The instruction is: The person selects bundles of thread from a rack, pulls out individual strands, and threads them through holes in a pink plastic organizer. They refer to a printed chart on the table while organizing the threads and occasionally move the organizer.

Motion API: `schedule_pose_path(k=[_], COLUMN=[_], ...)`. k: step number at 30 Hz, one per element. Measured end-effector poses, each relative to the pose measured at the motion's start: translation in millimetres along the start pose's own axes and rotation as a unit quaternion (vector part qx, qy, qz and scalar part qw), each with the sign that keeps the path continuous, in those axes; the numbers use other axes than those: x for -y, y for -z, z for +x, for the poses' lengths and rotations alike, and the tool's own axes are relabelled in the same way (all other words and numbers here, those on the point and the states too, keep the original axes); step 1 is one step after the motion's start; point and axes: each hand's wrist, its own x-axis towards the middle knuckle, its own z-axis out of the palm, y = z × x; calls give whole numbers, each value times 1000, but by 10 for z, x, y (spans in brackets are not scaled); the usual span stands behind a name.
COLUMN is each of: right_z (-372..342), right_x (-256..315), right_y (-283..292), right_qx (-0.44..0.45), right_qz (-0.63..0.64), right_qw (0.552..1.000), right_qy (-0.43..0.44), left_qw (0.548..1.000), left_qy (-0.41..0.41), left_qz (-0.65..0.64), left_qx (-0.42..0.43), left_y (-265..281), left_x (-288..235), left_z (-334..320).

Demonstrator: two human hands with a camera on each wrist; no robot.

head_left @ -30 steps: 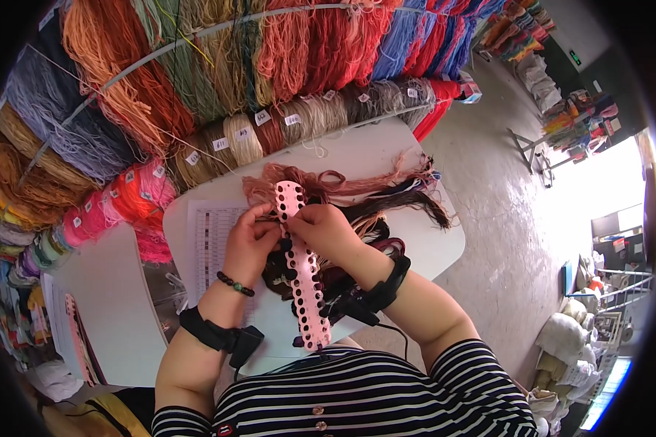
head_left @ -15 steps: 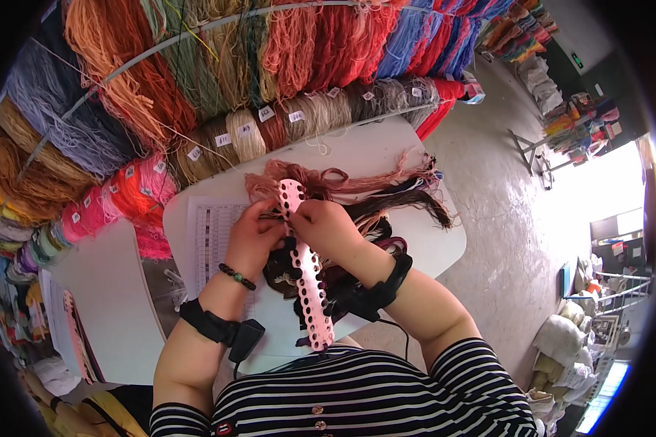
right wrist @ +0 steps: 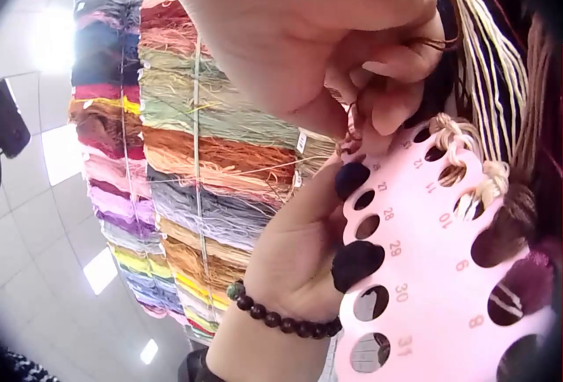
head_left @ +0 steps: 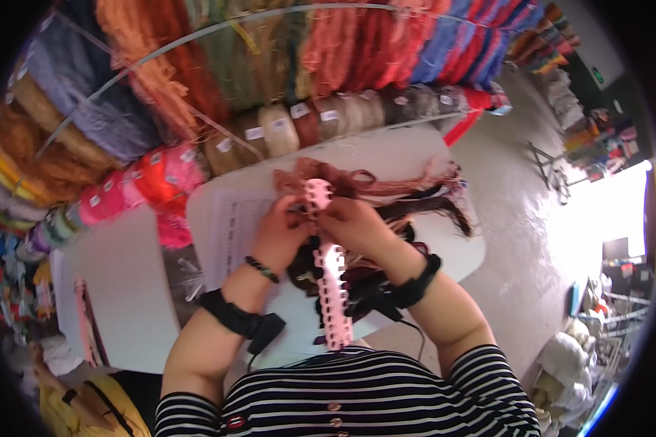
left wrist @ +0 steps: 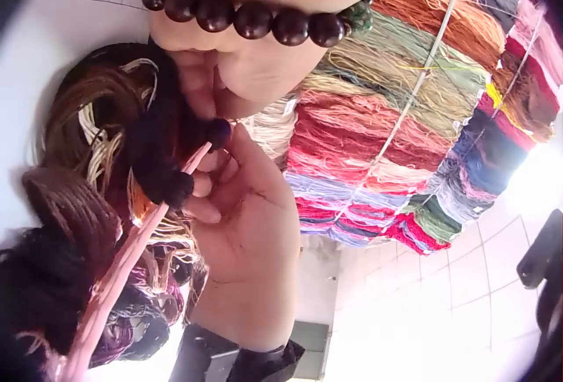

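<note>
A long pink card (head_left: 334, 295) with numbered holes along both edges lies over dark thread bundles, skeins looped through several holes. My left hand (head_left: 280, 229) grips the card's left edge near its upper end. On the right edge, my right hand (head_left: 357, 224) has curled fingers pinching at the card; in the right wrist view a thin brown strand crosses the right hand's fingertips (right wrist: 387, 105). Dark thread knots (right wrist: 358, 265) sit in holes close by. From the left wrist view, the card (left wrist: 114, 281) appears edge-on, with brown and black skeins (left wrist: 75, 210) hanging around it.
Pinkish-brown and black threads spread right across the white table (head_left: 226, 175). A printed sheet (head_left: 229, 226) lies left of the hands. Coloured yarn hanks (head_left: 372, 51) hang behind, above labelled rolls (head_left: 280, 131). Another table (head_left: 135, 291) stands at left, and part of another person (head_left: 87, 408) shows lower left.
The head view has shifted, so the hands, card and table appear farther right and slightly blurred. Both hands stay at the card's upper part.
</note>
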Motion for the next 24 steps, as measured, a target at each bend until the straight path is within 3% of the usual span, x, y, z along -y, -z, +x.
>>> schedule_pose_path(k=[4,9,14,19,24], right_z=[-43,-16,-44,-49,-57], right_x=[59,-25,55,19,14], right_y=[-18,-29,10,-36,-65], right_qx=[-36,0,36,28,7], right_qz=[-51,86,101,126,84], right_qw=[997,996,992,990,996], right_qy=[46,-3,-64,-48,-36], left_qw=[998,986,999,997,997], left_qy=[-6,42,6,-60,3], left_qz=[-56,-162,-47,15,-78], left_qx=[-4,9,-15,-46,-21], left_y=[-20,-46,-61,-104,-72], left_x=[69,-22,35,117,37], left_z=[-30,-118,-157,-134,-183])
